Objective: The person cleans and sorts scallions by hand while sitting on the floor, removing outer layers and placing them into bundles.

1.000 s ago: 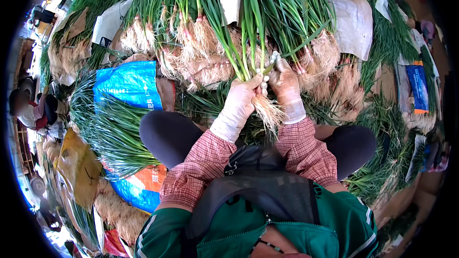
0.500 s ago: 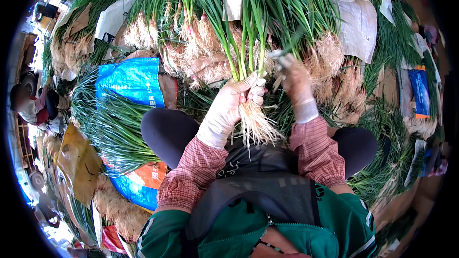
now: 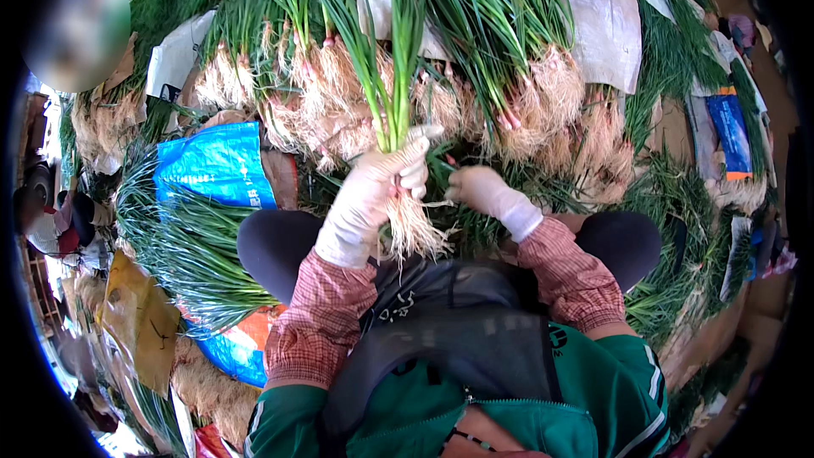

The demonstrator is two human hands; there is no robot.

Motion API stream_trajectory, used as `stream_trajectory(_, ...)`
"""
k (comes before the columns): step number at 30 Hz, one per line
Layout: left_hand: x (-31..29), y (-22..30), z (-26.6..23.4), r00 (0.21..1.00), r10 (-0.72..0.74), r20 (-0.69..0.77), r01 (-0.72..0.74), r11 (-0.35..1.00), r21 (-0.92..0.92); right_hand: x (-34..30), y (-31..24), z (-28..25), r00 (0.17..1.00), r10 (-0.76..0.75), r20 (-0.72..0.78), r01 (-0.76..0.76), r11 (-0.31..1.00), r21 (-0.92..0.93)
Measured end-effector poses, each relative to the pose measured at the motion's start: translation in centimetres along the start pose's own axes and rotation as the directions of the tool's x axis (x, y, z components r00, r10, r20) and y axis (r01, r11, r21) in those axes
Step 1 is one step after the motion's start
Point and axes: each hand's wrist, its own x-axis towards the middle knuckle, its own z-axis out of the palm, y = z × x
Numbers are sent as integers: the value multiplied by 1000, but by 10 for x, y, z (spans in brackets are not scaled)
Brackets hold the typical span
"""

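Observation:
My left hand (image 3: 377, 191), in a pale glove, is closed round a small bunch of spring onions (image 3: 391, 125) just above the roots. The green leaves point away from me, and the pale stringy roots hang below my fist toward my lap. My right hand (image 3: 490, 193), gloved too, is just right of the roots with its fingers curled together. Green leaf pieces show beside its fingertips, but whether it pinches one of them or a root I cannot make out.
Large heaps of spring onions (image 3: 496, 21) lie ahead, roots toward me. Another pile (image 3: 208, 242) lies left on a blue sheet (image 3: 216, 165). White sacking (image 3: 606, 30) covers part of the heap. My bent knees (image 3: 617, 248) flank the work. A blurred round shape (image 3: 76, 21) is at upper left.
My right hand has come down and inward from beside the stalks to near the roots. My left hand still grips the bunch, now slightly further left. The whole view has shifted a little.

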Motion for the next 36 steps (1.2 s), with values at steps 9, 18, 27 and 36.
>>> stream_trajectory(9, 57, -50, -11, 981, 41, -191, -30, 998, 62, -32, 39, -53, 694, 453, -560, -565, 825, -31)
stream_trajectory(18, 68, -70, -22, 888, 83, -453, -17, 989, 147, 8, 7, -47, 568, 11, -823, 10, 1000, 21)
stream_trajectory(27, 57, -53, -23, 993, 65, -99, -69, 997, -35, 56, 23, -1, 878, 345, -332, 479, -637, 604)
stream_trajectory(36, 43, -43, -49, 999, 50, 14, -50, 999, -8, 39, -32, -54, 894, 424, -143, 430, -727, 535)
